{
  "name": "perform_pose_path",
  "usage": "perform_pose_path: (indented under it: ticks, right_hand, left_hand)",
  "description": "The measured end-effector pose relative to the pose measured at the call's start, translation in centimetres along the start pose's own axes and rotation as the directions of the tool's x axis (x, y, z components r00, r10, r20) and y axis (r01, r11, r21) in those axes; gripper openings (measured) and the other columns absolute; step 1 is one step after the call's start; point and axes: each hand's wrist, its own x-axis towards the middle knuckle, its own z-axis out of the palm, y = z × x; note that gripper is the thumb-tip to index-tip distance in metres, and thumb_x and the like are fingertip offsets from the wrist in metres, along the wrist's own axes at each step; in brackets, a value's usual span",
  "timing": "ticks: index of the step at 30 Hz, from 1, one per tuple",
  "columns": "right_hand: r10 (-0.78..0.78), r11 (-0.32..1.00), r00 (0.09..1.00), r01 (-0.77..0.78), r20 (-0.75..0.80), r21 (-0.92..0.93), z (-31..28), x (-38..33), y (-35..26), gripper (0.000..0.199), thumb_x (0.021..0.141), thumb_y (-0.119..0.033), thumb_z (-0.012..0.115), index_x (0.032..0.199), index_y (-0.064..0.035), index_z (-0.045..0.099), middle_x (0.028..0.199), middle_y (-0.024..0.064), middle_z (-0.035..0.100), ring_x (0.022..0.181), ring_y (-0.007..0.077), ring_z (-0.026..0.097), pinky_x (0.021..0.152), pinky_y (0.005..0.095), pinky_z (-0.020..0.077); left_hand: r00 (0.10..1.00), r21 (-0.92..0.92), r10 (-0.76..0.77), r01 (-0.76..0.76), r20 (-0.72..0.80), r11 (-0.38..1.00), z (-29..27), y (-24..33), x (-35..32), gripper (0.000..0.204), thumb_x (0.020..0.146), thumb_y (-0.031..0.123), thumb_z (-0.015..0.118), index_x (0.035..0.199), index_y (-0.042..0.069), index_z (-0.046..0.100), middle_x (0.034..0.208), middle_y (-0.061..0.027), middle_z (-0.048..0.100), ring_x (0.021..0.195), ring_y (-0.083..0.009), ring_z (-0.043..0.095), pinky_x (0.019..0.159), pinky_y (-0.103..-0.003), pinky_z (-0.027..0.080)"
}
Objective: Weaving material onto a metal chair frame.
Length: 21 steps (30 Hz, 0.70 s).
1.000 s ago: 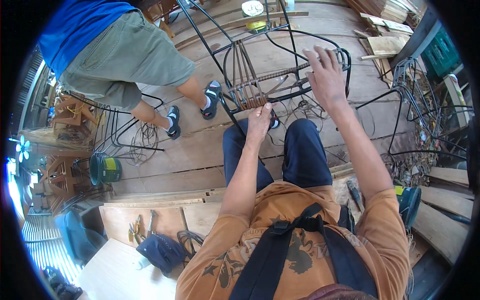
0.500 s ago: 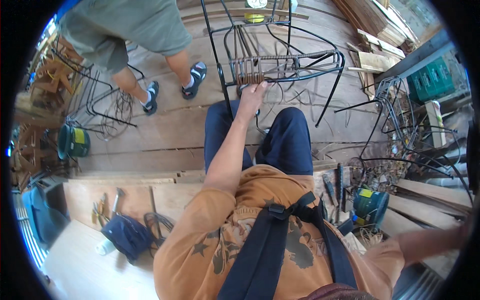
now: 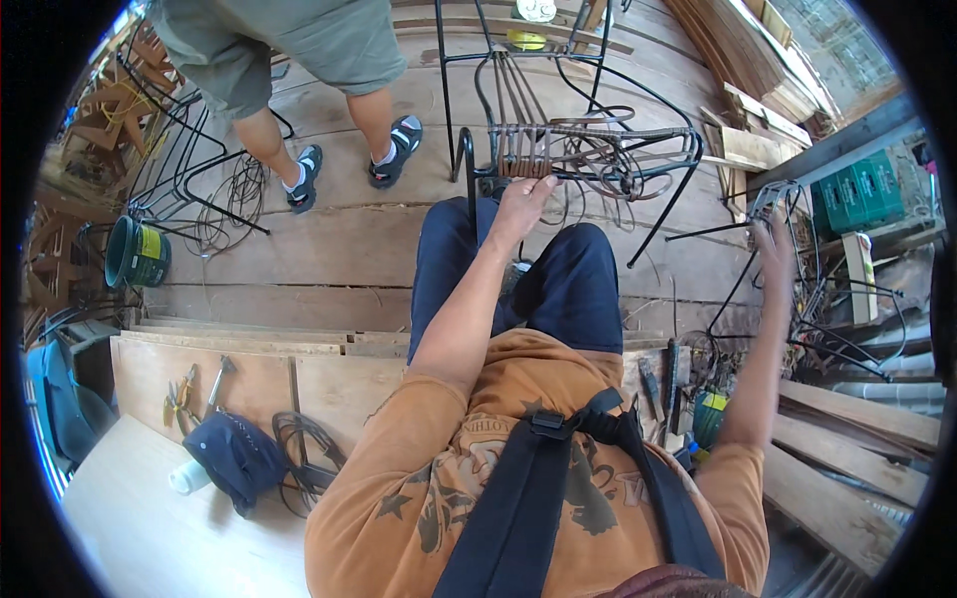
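Left hand [image 3: 522,195] fingers curl on the woven frame [image 3: 558,151]; right hand [image 3: 775,239] (blurred) seems spread, empty.

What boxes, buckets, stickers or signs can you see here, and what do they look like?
Green bucket: on the floor at far left, round, with a yellow label on its side.
Green crates: stacked at far right by the wall, boxy, with pale print.
Yellow tape roll: on the planks at top, flat and round.
Printed design: dark shapes on the person's orange shirt.
No screens or signs.
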Motion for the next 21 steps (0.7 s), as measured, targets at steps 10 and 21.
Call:
perform_pose_path:
  ticks: [10, 21]
  right_hand:
    - [-0.097, 0.981, 0.678, 0.188, 0.729, -0.044, 10.5, -4.2, -12.0, 0.029, 0.082, -0.027, 0.055, 0.098, -0.0025, 0.059, 0.084, 0.0125, 0.064, 0.078, 0.0239, 0.061, 0.068, 0.0326, 0.0457]
    - [0.083, 0.996, 0.863, -0.057, 0.498, -0.066, 18.1, -2.7, -11.2, 0.077, 0.073, -0.052, 0.060, 0.120, 0.0058, 0.041, 0.113, 0.0263, 0.053, 0.108, 0.0341, 0.052, 0.087, 0.0399, 0.0429]
  left_hand:
    - [0.998, 0.132, -0.052, 0.054, -0.021, 0.990, 0.4, 0.7, 0.6, 0.039, 0.087, 0.032, 0.053, 0.072, -0.004, 0.057, 0.055, 0.0013, 0.043, 0.053, -0.0089, 0.036, 0.050, -0.028, 0.034]
    - [0.999, 0.122, 0.024, -0.019, -0.035, 0.992, 1.0, -0.7, 1.4, 0.041, 0.089, 0.029, 0.050, 0.061, -0.002, 0.049, 0.052, 0.0015, 0.038, 0.051, -0.0082, 0.032, 0.047, -0.027, 0.030]
